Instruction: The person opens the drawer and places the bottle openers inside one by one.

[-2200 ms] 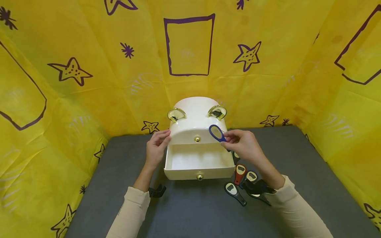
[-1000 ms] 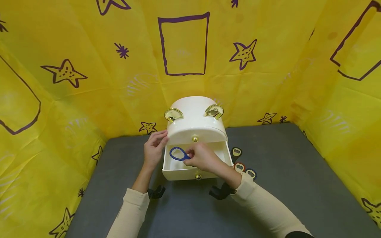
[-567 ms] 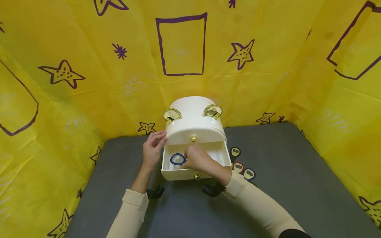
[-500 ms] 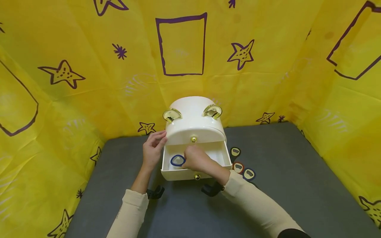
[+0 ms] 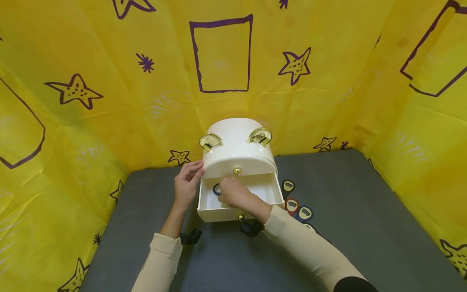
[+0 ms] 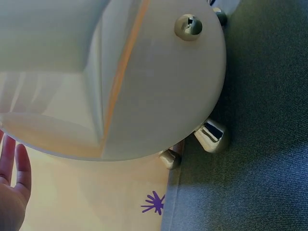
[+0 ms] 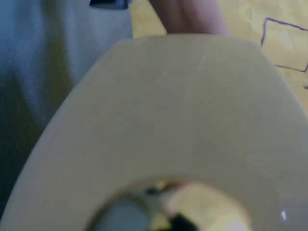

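Observation:
A white box (image 5: 238, 138) with gold ears stands near the back wall, its lower drawer (image 5: 263, 187) pulled out. Inside that drawer my right hand (image 5: 237, 194) grips a blue bottle opener (image 5: 215, 190); only part of the opener's blue rim shows, and the hand hides its handle. My left hand (image 5: 187, 184) touches the box's left side with its fingertips, fingers loosely bent. In the left wrist view the same hand (image 6: 13, 192) lies against the white wall. A gold knob (image 7: 173, 209) and the drawer front fill the right wrist view, where the right hand is hidden.
To the right of the drawer several bottle openers lie on the grey table (image 5: 346, 194): a black one (image 5: 288, 186), a red one (image 5: 292, 206), a blue one (image 5: 304, 213) and another partly under the right sleeve. Yellow cloth walls (image 5: 153, 121) enclose the table's back and sides.
My right hand has carried the blue bottle opener from the box's right side leftward and down into the drawer, then slightly further back. The left hand stays at the box's side.

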Action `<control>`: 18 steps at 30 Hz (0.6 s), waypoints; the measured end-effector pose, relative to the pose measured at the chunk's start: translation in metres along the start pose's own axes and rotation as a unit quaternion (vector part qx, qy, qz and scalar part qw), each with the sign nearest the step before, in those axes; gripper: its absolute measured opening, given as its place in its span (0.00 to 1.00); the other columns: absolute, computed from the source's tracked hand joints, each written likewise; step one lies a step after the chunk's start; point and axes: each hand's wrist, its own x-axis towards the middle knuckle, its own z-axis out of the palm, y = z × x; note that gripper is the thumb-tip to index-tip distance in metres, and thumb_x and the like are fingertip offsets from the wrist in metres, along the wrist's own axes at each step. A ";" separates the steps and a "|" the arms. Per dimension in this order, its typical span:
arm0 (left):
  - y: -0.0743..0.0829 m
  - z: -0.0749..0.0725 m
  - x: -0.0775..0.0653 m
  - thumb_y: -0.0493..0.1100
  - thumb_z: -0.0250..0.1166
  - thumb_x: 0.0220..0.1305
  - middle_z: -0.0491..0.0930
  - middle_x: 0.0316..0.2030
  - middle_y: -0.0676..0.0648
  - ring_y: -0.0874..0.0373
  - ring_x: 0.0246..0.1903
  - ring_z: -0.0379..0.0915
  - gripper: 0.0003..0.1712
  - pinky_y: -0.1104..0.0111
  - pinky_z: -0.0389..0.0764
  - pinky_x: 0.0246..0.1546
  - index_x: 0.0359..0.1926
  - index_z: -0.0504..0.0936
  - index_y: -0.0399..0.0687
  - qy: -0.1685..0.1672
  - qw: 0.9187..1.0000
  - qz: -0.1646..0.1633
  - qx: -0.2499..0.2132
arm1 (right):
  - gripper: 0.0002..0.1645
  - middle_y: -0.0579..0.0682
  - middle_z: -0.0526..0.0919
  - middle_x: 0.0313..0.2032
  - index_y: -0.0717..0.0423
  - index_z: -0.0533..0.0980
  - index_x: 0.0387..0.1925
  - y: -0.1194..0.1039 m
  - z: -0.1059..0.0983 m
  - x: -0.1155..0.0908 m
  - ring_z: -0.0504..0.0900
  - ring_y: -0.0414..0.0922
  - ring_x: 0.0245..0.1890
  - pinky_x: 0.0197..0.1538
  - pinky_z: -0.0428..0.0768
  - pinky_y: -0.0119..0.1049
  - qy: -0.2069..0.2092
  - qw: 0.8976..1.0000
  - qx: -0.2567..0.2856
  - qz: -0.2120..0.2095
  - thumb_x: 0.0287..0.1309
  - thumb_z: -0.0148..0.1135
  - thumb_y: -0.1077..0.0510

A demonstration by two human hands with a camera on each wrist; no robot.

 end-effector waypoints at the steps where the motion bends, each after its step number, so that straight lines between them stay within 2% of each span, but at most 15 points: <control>1: 0.000 0.000 0.000 0.21 0.63 0.57 0.80 0.42 0.57 0.71 0.44 0.76 0.11 0.83 0.79 0.37 0.42 0.79 0.17 0.000 1.000 0.000 0.000 | 0.28 0.40 0.61 0.12 0.47 0.59 0.07 0.000 -0.001 -0.001 0.62 0.39 0.16 0.20 0.60 0.30 0.006 1.000 0.015 -0.006 0.48 0.69 0.60; 3: 0.001 0.000 0.000 0.22 0.63 0.57 0.80 0.42 0.57 0.71 0.44 0.76 0.11 0.83 0.79 0.37 0.42 0.79 0.17 -0.001 1.000 -0.001 0.002 | 0.28 0.38 0.59 0.10 0.47 0.61 0.06 0.002 -0.004 -0.003 0.60 0.37 0.14 0.18 0.57 0.28 0.013 0.998 0.050 -0.021 0.50 0.68 0.58; 5: 0.001 -0.001 0.001 0.22 0.63 0.57 0.80 0.42 0.58 0.71 0.44 0.76 0.11 0.83 0.79 0.37 0.43 0.80 0.18 -0.003 1.000 -0.002 0.007 | 0.25 0.38 0.59 0.08 0.50 0.68 0.07 0.005 -0.009 -0.008 0.60 0.36 0.12 0.18 0.56 0.27 0.009 0.995 0.089 -0.044 0.52 0.68 0.57; 7: 0.002 -0.001 0.001 0.22 0.63 0.57 0.80 0.43 0.58 0.71 0.44 0.75 0.11 0.83 0.79 0.38 0.43 0.80 0.18 -0.004 1.000 -0.004 0.010 | 0.18 0.38 0.66 0.10 0.53 0.76 0.12 0.010 -0.015 -0.016 0.63 0.34 0.13 0.18 0.60 0.25 0.001 0.990 0.121 -0.066 0.55 0.68 0.56; 10: 0.002 -0.001 0.000 0.23 0.64 0.57 0.80 0.43 0.57 0.71 0.44 0.75 0.11 0.83 0.79 0.38 0.43 0.80 0.19 -0.004 1.000 -0.007 0.016 | 0.11 0.42 0.80 0.18 0.56 0.85 0.26 0.018 -0.028 -0.029 0.70 0.33 0.18 0.23 0.69 0.25 -0.005 0.982 0.170 -0.082 0.58 0.67 0.54; 13: 0.003 -0.001 0.000 0.23 0.64 0.57 0.80 0.43 0.53 0.71 0.44 0.75 0.11 0.83 0.79 0.38 0.43 0.80 0.19 -0.002 1.000 -0.011 0.020 | 0.11 0.48 0.86 0.27 0.58 0.86 0.34 0.027 -0.042 -0.045 0.75 0.34 0.24 0.30 0.75 0.26 0.030 0.972 0.219 -0.076 0.60 0.65 0.54; 18: 0.004 -0.001 -0.001 0.23 0.64 0.58 0.79 0.44 0.47 0.72 0.44 0.75 0.12 0.83 0.79 0.38 0.43 0.81 0.20 -0.001 0.999 -0.018 0.027 | 0.09 0.52 0.85 0.27 0.60 0.85 0.35 0.047 -0.066 -0.068 0.77 0.38 0.24 0.30 0.78 0.29 0.128 0.948 0.287 -0.048 0.60 0.65 0.58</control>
